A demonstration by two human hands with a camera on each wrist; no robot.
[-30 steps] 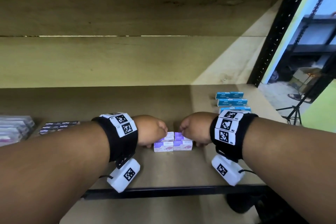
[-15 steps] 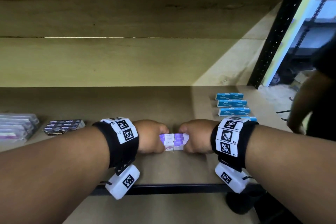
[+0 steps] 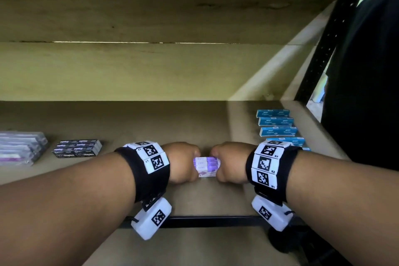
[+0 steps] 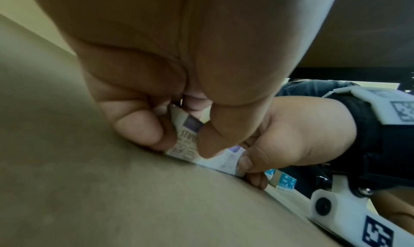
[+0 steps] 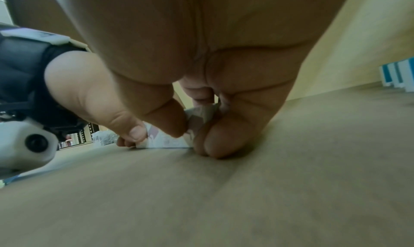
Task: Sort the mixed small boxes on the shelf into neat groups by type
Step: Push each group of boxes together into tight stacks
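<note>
A tight group of small purple-and-white boxes (image 3: 206, 166) sits on the brown shelf (image 3: 133, 123) near its front middle. My left hand (image 3: 182, 162) grips the group's left side with curled fingers and thumb. My right hand (image 3: 230, 163) grips its right side the same way. In the left wrist view my left thumb and fingers pinch the purple-and-white boxes (image 4: 187, 135), and the right hand (image 4: 280, 141) holds the far end. In the right wrist view my right fingers pinch the purple-and-white boxes (image 5: 170, 141) from the other end. Both hands hide most of the group.
A row of blue boxes (image 3: 276, 124) lies at the right back of the shelf. Black boxes (image 3: 77, 148) and clear-wrapped packs (image 3: 19, 147) lie at the left. A black upright post (image 3: 321, 49) and a person in dark clothing (image 3: 367, 71) stand at the right.
Both hands have closed in from the sides, pressing the purple-and-white boxes into a narrower group. A person in dark clothing has come into view at the right.
</note>
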